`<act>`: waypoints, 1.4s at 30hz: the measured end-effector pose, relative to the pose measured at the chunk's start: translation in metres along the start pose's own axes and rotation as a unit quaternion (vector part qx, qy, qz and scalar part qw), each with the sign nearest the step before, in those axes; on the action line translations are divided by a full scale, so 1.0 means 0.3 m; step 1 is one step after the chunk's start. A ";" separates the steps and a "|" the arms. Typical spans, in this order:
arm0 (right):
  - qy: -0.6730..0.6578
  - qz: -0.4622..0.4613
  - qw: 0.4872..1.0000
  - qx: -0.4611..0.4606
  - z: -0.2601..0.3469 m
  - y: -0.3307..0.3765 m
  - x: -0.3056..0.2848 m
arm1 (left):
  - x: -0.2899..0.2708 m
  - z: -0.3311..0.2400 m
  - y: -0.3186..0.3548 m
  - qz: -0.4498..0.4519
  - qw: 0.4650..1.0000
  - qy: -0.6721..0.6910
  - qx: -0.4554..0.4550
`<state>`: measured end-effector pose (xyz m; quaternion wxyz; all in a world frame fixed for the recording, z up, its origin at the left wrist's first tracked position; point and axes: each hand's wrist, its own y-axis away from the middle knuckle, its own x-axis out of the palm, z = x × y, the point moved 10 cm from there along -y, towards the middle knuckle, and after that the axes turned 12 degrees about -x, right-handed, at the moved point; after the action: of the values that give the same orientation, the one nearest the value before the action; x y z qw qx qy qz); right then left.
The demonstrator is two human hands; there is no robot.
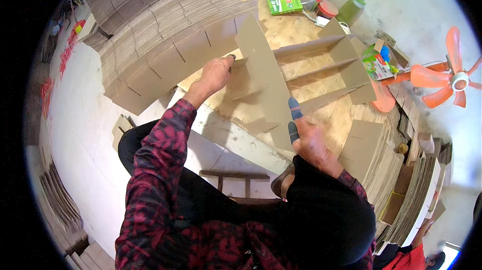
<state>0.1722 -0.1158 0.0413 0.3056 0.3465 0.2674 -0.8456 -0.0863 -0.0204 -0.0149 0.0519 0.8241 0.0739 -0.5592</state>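
A cardboard divider of interlocked strips lies before me, its long strip running from far to near with cross strips on both sides. My left hand is closed at the end of a cross strip on the left side, with a dark cover on a fingertip. At the near right edge of the long strip, my right hand grips with thumb and a finger, both in blue-grey finger covers. Its other fingers are curled and partly hidden. Open cells spread to the right of the long strip.
Stacked slotted cardboard strips stand at the left, and another cardboard stack at the right. Beyond the wooden board are a green box, a green bottle and an orange fan. Another person's red sleeve shows lower right.
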 end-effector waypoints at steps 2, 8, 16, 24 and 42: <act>0.008 0.006 1.000 0.007 0.006 -0.001 -0.002 | -0.012 0.010 0.009 -0.015 1.000 0.027 0.003; 0.123 0.010 0.992 -0.029 0.042 -0.066 -0.023 | -0.046 -0.013 0.015 -0.045 0.997 0.063 0.005; 0.099 0.021 0.994 0.052 -0.129 -0.071 0.085 | -0.147 -0.042 0.066 -0.228 0.965 0.111 0.066; 0.344 -0.244 0.883 0.207 -0.170 0.676 -0.396 | -0.032 -0.434 0.245 0.021 0.965 0.225 0.133; 0.139 -0.213 0.953 0.164 -0.072 0.520 -0.528 | 0.135 -0.339 0.492 0.087 0.990 0.022 0.105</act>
<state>0.3817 -0.1536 0.1091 0.0170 0.4410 0.2325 -0.8667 0.0478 -0.1458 -0.0147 0.0122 0.8405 -0.0563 -0.5387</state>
